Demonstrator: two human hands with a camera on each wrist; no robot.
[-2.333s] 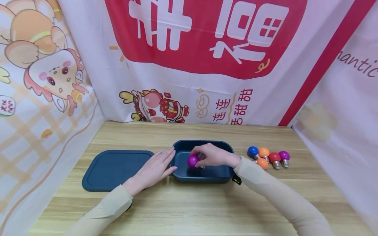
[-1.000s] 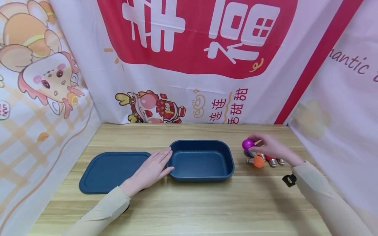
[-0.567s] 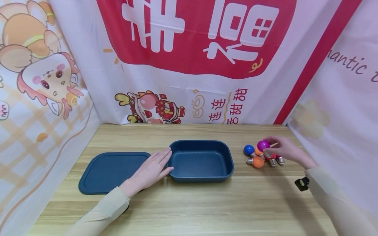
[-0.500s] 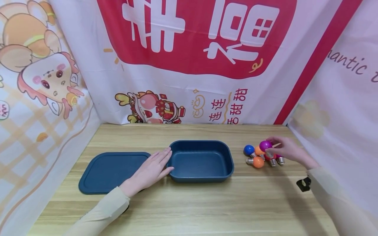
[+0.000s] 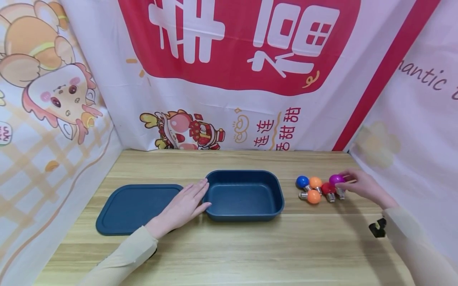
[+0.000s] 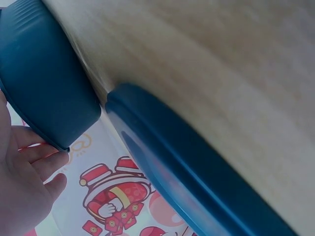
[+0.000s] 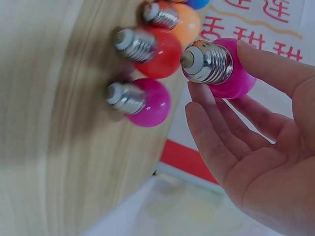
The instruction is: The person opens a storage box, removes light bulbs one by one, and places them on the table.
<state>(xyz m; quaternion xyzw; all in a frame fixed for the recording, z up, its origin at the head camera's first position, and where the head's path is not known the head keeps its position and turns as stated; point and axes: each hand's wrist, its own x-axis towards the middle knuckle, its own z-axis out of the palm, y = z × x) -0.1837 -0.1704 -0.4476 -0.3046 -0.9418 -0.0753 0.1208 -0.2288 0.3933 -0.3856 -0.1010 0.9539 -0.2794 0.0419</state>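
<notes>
My right hand (image 5: pixel 363 186) pinches a purple light bulb (image 7: pixel 238 73) between thumb and fingers, its silver screw base facing the table side. It is held over the right end of a bulb group. Below it lie a second purple bulb (image 7: pixel 151 104), largely covered in the head view, and a red bulb (image 5: pixel 328 188). Two orange bulbs (image 5: pixel 314 197) and a blue bulb (image 5: pixel 302 182) lie to their left. My left hand (image 5: pixel 182 206), fingers straight, rests against the left rim of a dark blue rectangular box (image 5: pixel 244 217).
A flat dark blue lid (image 5: pixel 137 210) lies left of the box, partly under the left forearm's line of view. Printed cloths (image 5: pixel 200 95) hang behind and at both sides of the wooden table (image 5: pixel 232 250).
The right hand has carried the purple bulb out of the box and rightward, passing over the other bulbs to their right end. The left hand has stayed at the box rim.
</notes>
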